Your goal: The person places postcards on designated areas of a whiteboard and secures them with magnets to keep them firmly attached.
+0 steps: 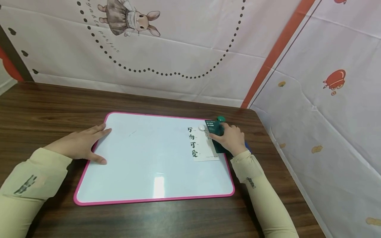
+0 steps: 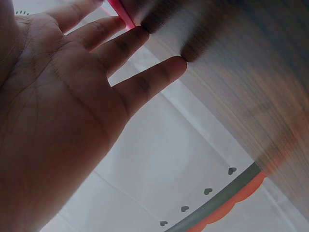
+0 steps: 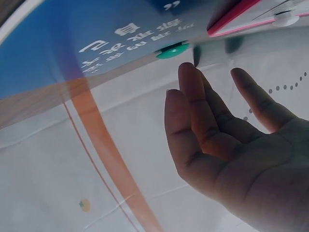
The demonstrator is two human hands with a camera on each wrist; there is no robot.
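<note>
A whiteboard [image 1: 140, 165] with a pink rim lies flat on the table. My left hand [image 1: 84, 142] rests across its left edge, fingers spread and thumb on the white surface. My right hand [image 1: 230, 138] lies over a dark green card [image 1: 214, 127] at the board's right side, its thumb touching the card. Partly beneath that card is a white card [image 1: 205, 150] with black characters. A white round magnet [image 1: 202, 127] sits at the white card's top. Beyond my right fingers is a green magnet [image 1: 221, 118]. A blue card [image 3: 111, 43] with white writing shows by that hand, mostly hidden in the head view.
The brown wooden table [image 1: 134, 218] extends around the board. A pale cloth [image 1: 178, 43] printed with a rabbit and dotted lines hangs behind it. Another printed cloth [image 1: 336, 115] borders the table's right side.
</note>
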